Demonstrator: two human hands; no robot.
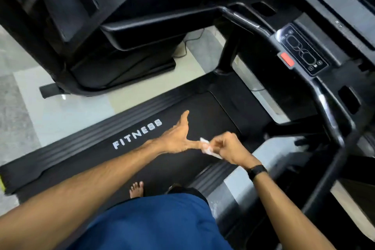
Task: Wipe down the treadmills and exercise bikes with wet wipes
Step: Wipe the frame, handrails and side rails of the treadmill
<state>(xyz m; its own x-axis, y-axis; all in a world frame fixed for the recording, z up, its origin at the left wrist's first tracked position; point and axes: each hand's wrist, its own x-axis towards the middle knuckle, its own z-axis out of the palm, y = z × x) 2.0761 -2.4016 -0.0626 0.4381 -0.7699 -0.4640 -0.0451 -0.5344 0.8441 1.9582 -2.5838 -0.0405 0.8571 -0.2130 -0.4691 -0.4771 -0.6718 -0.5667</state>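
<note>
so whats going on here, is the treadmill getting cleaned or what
A person stands barefoot on the treadmill belt, holding a white wipe in the right hand. That hand is rubbing the wipe over the thumb of the left hand, which is spread open. Neither hand touches the machine at this moment; the console with its red button sits ahead to the right.

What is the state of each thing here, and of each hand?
Left hand: open, fingers straight, thumb out toward the wipe.
Right hand: fingers curled, pinching the wet wipe.
Wet wipe: crumpled, held between the two hands, above the belt.
Treadmill belt: a bare foot stands on it.
Control panel: dark; whether it is on cannot be told.
Red button: visible beside the panel.
</note>
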